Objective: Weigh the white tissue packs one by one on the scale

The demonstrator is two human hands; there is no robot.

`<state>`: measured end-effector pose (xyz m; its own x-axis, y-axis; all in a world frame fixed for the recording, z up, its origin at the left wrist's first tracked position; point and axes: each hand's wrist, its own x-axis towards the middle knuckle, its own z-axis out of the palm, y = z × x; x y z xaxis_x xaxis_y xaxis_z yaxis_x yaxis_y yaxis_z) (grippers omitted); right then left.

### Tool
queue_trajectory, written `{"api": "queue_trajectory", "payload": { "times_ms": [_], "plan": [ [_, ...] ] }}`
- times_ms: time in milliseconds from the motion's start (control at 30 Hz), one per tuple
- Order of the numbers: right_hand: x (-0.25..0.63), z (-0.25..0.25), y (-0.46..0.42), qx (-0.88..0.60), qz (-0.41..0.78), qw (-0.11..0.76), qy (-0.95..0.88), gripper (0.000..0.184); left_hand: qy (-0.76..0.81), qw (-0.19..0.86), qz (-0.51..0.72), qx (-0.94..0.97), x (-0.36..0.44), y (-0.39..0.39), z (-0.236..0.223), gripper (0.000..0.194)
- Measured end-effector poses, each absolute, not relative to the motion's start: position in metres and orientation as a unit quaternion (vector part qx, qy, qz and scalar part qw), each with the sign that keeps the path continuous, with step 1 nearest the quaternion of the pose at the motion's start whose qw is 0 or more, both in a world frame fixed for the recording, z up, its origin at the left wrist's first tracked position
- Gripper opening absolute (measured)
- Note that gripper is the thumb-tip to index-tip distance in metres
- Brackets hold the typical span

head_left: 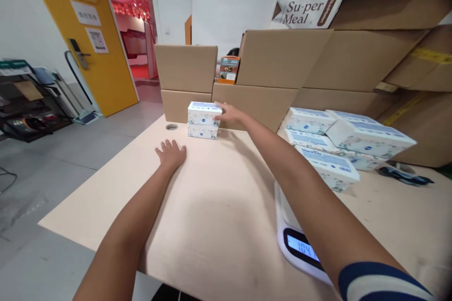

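My right hand (229,114) grips the right end of a white tissue pack (203,116) with a blue floral print. That pack lies squarely on top of a second tissue pack (202,131), near the far side of the table. My left hand (171,154) rests flat on the tabletop, fingers spread, with nothing in it, a short way in front of the stack and to its left. Under my right forearm is a white digital scale (282,240); its display is lit and partly covered by the arm.
Several more tissue packs (326,164) are piled on the table's right side, with a dark blue strap-like item (406,176) beside them. Cardboard boxes (268,59) wall off the back, and a small orange box (229,69) stands among them. A round cable hole (171,127) pierces the tabletop.
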<state>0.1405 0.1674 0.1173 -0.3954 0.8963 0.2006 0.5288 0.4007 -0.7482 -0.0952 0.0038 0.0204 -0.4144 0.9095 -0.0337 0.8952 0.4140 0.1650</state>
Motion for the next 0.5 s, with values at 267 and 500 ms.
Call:
{"api": "queue_trajectory", "payload": {
  "times_ms": [267,500],
  "plan": [
    [0.261,0.121,0.084,-0.417,0.058,0.236,-0.876,0.096,0.833,0.068,0.069,0.545,-0.097,0.010,0.022,0.085],
    [0.394,0.120,0.023,-0.574,-0.003,0.098,-0.813,0.053,0.828,0.045,0.062,0.556,-0.093,0.014,0.034,0.079]
  ]
}}
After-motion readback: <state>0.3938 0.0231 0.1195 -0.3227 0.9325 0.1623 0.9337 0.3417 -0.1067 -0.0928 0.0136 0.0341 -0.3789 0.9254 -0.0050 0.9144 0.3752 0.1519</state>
